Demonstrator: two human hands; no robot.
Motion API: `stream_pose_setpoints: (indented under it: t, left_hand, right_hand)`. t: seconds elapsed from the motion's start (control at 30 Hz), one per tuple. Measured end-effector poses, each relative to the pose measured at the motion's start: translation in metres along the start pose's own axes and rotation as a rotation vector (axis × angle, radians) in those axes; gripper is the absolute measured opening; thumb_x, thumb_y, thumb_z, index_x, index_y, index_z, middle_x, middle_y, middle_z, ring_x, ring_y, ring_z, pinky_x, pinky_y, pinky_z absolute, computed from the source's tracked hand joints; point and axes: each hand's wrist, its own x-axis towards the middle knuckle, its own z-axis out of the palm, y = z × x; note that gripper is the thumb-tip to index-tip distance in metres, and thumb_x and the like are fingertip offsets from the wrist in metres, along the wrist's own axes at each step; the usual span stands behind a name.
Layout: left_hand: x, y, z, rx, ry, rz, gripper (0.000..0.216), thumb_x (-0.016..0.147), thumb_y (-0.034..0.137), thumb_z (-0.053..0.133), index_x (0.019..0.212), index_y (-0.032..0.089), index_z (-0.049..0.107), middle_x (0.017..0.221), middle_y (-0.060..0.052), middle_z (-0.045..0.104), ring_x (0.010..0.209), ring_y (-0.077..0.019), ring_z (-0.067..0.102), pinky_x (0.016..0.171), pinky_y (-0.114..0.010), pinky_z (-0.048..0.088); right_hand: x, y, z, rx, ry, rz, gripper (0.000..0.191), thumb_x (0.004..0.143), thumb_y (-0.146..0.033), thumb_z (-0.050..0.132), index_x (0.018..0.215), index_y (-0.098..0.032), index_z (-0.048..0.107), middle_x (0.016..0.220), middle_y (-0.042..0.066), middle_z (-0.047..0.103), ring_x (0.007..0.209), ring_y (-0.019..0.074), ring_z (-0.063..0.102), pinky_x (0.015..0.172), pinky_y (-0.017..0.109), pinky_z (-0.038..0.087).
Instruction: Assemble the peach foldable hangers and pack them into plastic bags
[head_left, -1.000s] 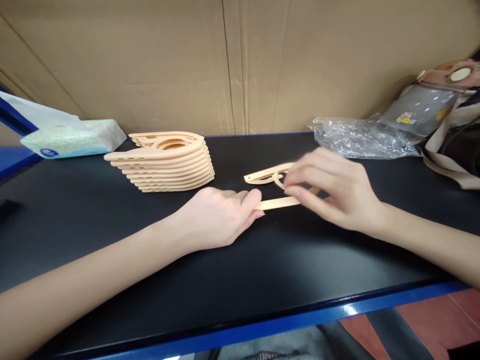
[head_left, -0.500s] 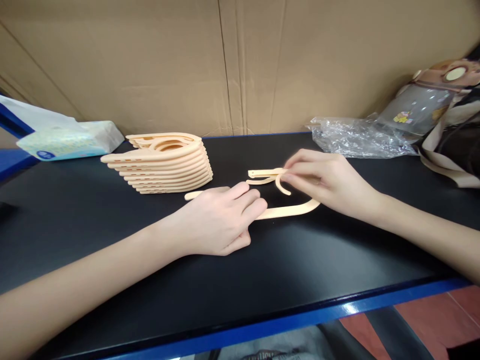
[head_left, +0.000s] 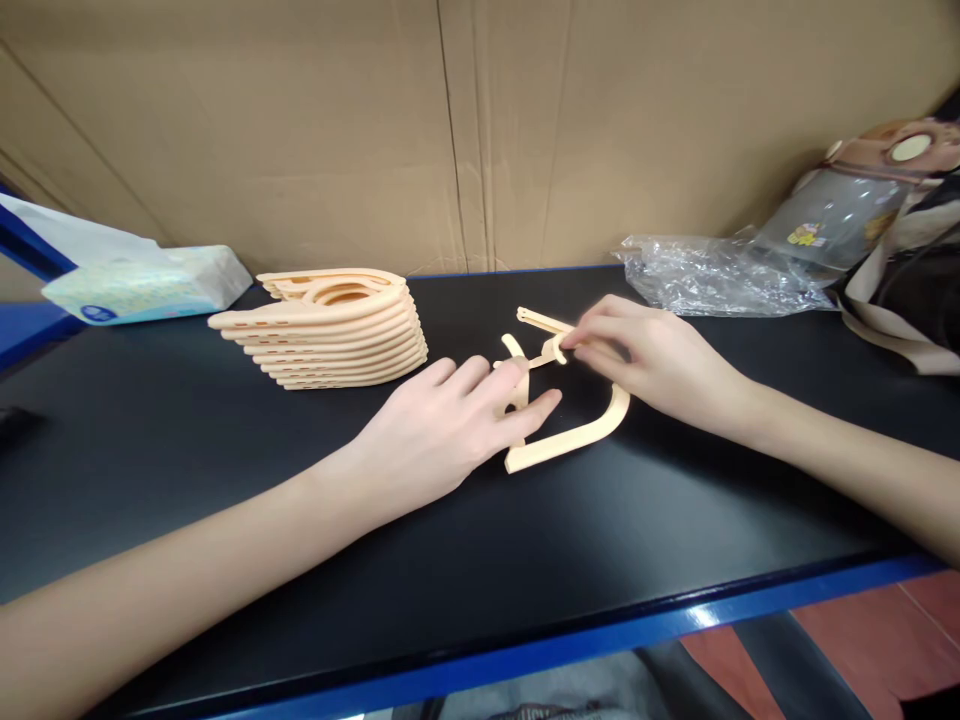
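A cream plastic folding hanger (head_left: 577, 437) lies on the black table in front of me, with its bars at angles to one another. My left hand (head_left: 469, 415) is closed over the left part of it, thumb stretched to the right and fingertips on a short piece. My right hand (head_left: 637, 350) pinches the hanger near the small curved hook, at its upper right. The fingers hide parts of the hanger on both sides. Left of it stands a neat stack of matching folded hangers (head_left: 337, 335), which neither hand touches.
A tissue pack (head_left: 150, 285) lies at the back left. At the back right are crumpled clear plastic wrap (head_left: 705, 275), a clear bottle (head_left: 832, 215) and a strap (head_left: 877, 320). A cardboard wall (head_left: 337, 130) closes off the back; a blue edge (head_left: 675, 625) runs along the front.
The hanger's bars have turned: the lower bar's left end now shows nearer me, and the upper bar slants more. My left hand has shifted slightly right, its thumb now extended. The stack stays put.
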Motion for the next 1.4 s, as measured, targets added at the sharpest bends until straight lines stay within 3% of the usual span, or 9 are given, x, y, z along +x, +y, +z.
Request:
stream_pose_setpoints:
  t: [0.13, 0.33, 0.5, 0.57, 0.67, 0.77, 1.1, 1.4]
  left_hand:
    - [-0.001, 0.001, 0.001, -0.006, -0.022, -0.055, 0.052, 0.091, 0.001, 0.038, 0.136, 0.023, 0.051, 0.096, -0.006, 0.066, 0.068, -0.0187, 0.058, 0.052, -0.029, 0.039]
    - [0.000, -0.005, 0.006, -0.237, -0.085, -0.004, 0.041, 0.088, -0.001, 0.042, 0.118, 0.019, 0.061, 0.106, -0.006, 0.064, 0.084, -0.0192, 0.058, 0.058, -0.028, 0.042]
    - [-0.004, -0.010, 0.012, -0.529, -0.036, -0.056, 0.041, 0.088, -0.002, 0.034, 0.108, 0.019, 0.064, 0.108, -0.003, 0.065, 0.092, -0.0166, 0.057, 0.069, -0.025, 0.045]
    - [-0.004, -0.009, 0.013, -0.579, -0.017, -0.098, 0.037, 0.090, 0.004, 0.034, 0.106, 0.019, 0.064, 0.108, -0.003, 0.065, 0.091, -0.0170, 0.058, 0.070, -0.027, 0.045]
    - [-0.003, -0.005, 0.011, -0.577, -0.024, -0.181, 0.023, 0.093, 0.030, 0.047, 0.101, 0.018, 0.065, 0.104, -0.004, 0.067, 0.086, -0.0187, 0.060, 0.067, -0.029, 0.045]
    - [-0.002, -0.003, 0.009, -0.544, -0.043, -0.193, 0.031, 0.090, 0.047, 0.058, 0.099, 0.018, 0.065, 0.102, -0.003, 0.068, 0.088, -0.0193, 0.061, 0.066, -0.028, 0.044]
    - [-0.001, -0.005, 0.008, -0.518, -0.035, -0.037, 0.017, 0.097, 0.026, 0.046, 0.098, 0.017, 0.061, 0.105, -0.007, 0.065, 0.093, -0.0203, 0.062, 0.076, -0.029, 0.047]
    - [-0.001, -0.004, 0.009, -0.562, -0.044, -0.049, 0.017, 0.098, 0.022, 0.040, 0.106, 0.014, 0.052, 0.108, -0.009, 0.063, 0.095, -0.0224, 0.061, 0.082, -0.035, 0.049]
  right_hand:
    - [0.000, 0.001, 0.000, -0.003, 0.011, -0.001, 0.019, 0.092, -0.022, 0.052, 0.099, -0.022, 0.069, 0.100, 0.004, 0.062, 0.071, 0.0135, 0.059, 0.067, 0.030, 0.045]
    - [-0.001, -0.005, -0.001, -0.033, -0.012, 0.032, 0.018, 0.092, -0.023, 0.053, 0.100, -0.024, 0.069, 0.102, 0.002, 0.062, 0.072, 0.0138, 0.060, 0.067, 0.029, 0.044]
    - [-0.002, -0.009, 0.000, -0.048, -0.062, 0.055, 0.016, 0.093, -0.026, 0.053, 0.100, -0.027, 0.067, 0.104, 0.000, 0.061, 0.076, 0.0140, 0.063, 0.069, 0.029, 0.045]
    - [-0.002, -0.009, 0.001, -0.044, -0.064, 0.065, 0.016, 0.093, -0.027, 0.052, 0.100, -0.028, 0.067, 0.105, 0.000, 0.060, 0.076, 0.0138, 0.063, 0.069, 0.029, 0.046]
    - [-0.002, -0.009, 0.001, -0.029, -0.070, 0.070, 0.019, 0.095, -0.027, 0.049, 0.102, -0.028, 0.067, 0.106, 0.000, 0.059, 0.075, 0.0129, 0.062, 0.069, 0.030, 0.046]
    - [-0.002, -0.008, 0.002, -0.012, -0.071, 0.061, 0.022, 0.097, -0.025, 0.045, 0.104, -0.025, 0.066, 0.106, 0.001, 0.058, 0.078, 0.0138, 0.063, 0.073, 0.031, 0.047]
    - [0.001, 0.003, 0.007, 0.044, -0.049, 0.051, 0.026, 0.096, -0.025, 0.047, 0.114, -0.024, 0.065, 0.107, 0.004, 0.059, 0.079, 0.0154, 0.064, 0.075, 0.033, 0.049]
    - [0.000, 0.004, 0.008, 0.039, -0.059, 0.038, 0.027, 0.095, -0.024, 0.047, 0.114, -0.024, 0.066, 0.107, 0.004, 0.060, 0.080, 0.0161, 0.064, 0.075, 0.033, 0.049]
